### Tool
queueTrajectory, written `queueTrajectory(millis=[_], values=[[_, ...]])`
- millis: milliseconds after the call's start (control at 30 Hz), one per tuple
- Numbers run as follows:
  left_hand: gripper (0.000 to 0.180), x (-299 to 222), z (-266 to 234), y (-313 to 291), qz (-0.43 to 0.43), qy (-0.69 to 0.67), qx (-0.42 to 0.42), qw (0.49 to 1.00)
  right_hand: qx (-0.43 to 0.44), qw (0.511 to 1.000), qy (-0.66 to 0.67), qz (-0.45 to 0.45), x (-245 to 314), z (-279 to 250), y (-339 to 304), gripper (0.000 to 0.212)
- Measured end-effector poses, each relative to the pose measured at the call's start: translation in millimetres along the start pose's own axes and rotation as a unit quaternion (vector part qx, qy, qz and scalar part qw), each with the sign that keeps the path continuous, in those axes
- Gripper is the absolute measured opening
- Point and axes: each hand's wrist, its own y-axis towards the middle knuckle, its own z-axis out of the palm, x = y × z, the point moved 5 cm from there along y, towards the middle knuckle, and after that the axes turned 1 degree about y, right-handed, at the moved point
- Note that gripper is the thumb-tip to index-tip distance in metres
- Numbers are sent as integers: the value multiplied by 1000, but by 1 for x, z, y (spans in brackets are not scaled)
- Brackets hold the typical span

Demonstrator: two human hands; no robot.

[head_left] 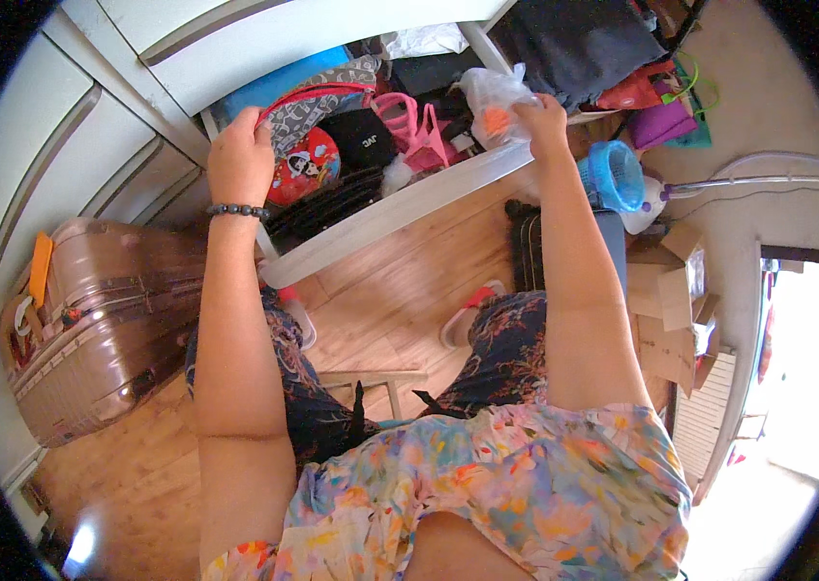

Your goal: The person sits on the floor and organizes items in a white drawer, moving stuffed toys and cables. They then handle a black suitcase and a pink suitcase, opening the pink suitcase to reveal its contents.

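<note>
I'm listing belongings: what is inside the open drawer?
Visible in the drawer: a grey patterned bag at the left hand, a red cartoon case, pink straps, and a plastic bag at the right hand, among others. What lies beneath is covered.

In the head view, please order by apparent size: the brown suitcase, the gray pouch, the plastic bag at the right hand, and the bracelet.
1. Brown suitcase
2. Gray pouch and plastic bag: too alike to rank, both partly covered
3. Bracelet
</note>
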Motion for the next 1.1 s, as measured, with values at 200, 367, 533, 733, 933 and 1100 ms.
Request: queueTrajectory(millis=[200, 367, 533, 733, 933, 1100], values=[[16, 2, 4, 0, -1, 6, 8, 1000, -27, 937, 334, 94, -18, -11, 11, 43], [16, 0, 8, 0, 5, 2, 8, 1000, 25, 937, 314, 152, -37, -22, 29, 38], [16, 1, 6, 0, -1, -5, 13, 1000, 66, 932, 335, 122, -31, -21, 32, 34], [16, -5, 7, -1, -7, -10, 12, 1000, 17, 951, 297, 88, -21, -36, 41, 37], [17, -3, 4, -1, -17, -2, 15, 1000, -51, 968, -121, -214, 66, -16, 13, 42], [17, -6, 7, -3, -19, 10, 43, 999, 299, 706, -579, -276, 28, 78, -64, 60]])
